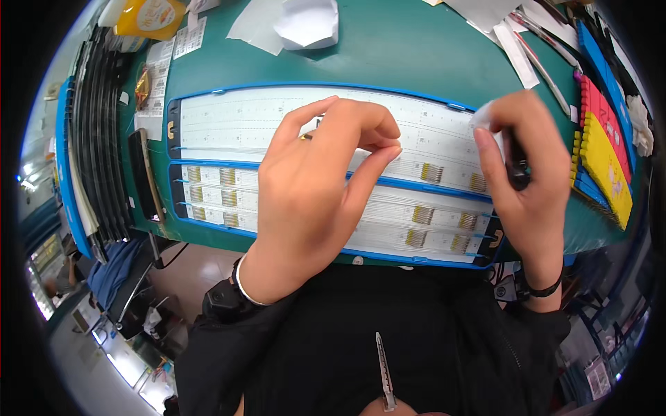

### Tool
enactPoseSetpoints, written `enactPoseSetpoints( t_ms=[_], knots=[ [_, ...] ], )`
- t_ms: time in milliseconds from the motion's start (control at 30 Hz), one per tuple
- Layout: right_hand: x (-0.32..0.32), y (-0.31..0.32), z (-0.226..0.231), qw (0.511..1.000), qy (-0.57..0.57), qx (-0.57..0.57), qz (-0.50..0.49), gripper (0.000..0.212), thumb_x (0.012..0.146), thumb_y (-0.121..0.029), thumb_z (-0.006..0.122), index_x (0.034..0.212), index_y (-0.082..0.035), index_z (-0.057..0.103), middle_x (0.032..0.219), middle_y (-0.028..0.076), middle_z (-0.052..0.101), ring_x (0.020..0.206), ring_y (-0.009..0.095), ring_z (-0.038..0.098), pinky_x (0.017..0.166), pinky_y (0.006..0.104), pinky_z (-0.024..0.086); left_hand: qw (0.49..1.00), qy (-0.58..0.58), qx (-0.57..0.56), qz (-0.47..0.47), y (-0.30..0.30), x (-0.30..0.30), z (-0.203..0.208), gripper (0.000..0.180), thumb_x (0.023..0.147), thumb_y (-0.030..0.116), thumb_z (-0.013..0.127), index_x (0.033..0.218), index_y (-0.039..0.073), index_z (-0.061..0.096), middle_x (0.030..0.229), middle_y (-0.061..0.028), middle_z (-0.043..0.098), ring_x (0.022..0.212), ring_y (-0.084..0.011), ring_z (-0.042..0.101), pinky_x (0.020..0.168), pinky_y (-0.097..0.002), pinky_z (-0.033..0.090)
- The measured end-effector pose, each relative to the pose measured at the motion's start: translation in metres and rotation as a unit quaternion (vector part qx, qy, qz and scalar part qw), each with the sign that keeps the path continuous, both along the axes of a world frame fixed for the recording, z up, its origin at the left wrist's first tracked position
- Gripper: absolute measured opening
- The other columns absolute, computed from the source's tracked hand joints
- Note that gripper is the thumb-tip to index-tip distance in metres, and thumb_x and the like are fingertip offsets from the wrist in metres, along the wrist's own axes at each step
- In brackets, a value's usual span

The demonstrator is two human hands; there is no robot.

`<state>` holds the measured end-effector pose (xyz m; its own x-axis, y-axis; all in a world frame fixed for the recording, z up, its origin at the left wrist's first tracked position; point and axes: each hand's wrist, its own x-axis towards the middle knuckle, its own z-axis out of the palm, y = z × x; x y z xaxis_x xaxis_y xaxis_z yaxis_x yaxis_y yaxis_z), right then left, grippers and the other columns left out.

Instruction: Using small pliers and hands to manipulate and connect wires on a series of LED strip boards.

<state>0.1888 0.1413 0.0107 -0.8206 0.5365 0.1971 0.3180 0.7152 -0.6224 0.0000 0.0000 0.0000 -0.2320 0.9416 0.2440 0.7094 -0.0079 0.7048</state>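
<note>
A long blue-framed case (312, 86) lies opened out in two halves, with white ruled liners. Thin lines run lengthwise across it, and rows of small gold hooks (431, 171) sit in bunches on the liners. My left hand (302, 184) is over the middle of the case, thumb and forefinger pinched together; what they grip is too fine to make out. Something small, dark and yellow shows between its other fingers. Above the case's right end, my right hand (540, 191) is curled round a black handheld object (517, 163), blurred. A whitish scrap (480, 115) shows at its fingertips.
The case rests on a green tabletop (388, 61). Crumpled white paper (309, 24) and a yellow packet (149, 17) stand at the back. Pens (544, 69) and coloured boards (605, 166) are at right; a phone-like slab (143, 177) and black racks (104, 139) at left.
</note>
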Motion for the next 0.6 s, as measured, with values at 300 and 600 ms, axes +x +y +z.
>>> enactPoseSetpoints(
  t_ms=[300,600],
  knots=[
    [0.047,0.019,-0.024,0.955,0.203,-0.217,-0.005,0.057,0.082,-0.039,0.078,0.105,-0.008,0.037,0.091,0.012,0.060,0.077,0.009,0.048,0.069,0.0200,0.040,0.993,-0.096,-0.049,0.045,0.018,0.017,-0.014,0.033,0.081,-0.012,0.072,0.103,0.001,0.050,0.091,-0.0099,0.071,0.089,-0.0153,0.069,0.090,-0.0295,0.050],
    [0.028,0.004,-0.034,0.869,0.256,-0.419,-0.053,0.057,0.074,-0.010,0.085,0.100,-0.003,0.035,0.110,0.021,0.054,0.078,0.015,0.065,0.066,0.0229,0.057,0.964,-0.260,-0.025,0.043,0.020,0.017,-0.023,0.041,0.084,-0.014,0.069,0.108,0.004,0.041,0.092,-0.0151,0.070,0.090,-0.0174,0.068,0.091,-0.0317,0.050]
  ],
)
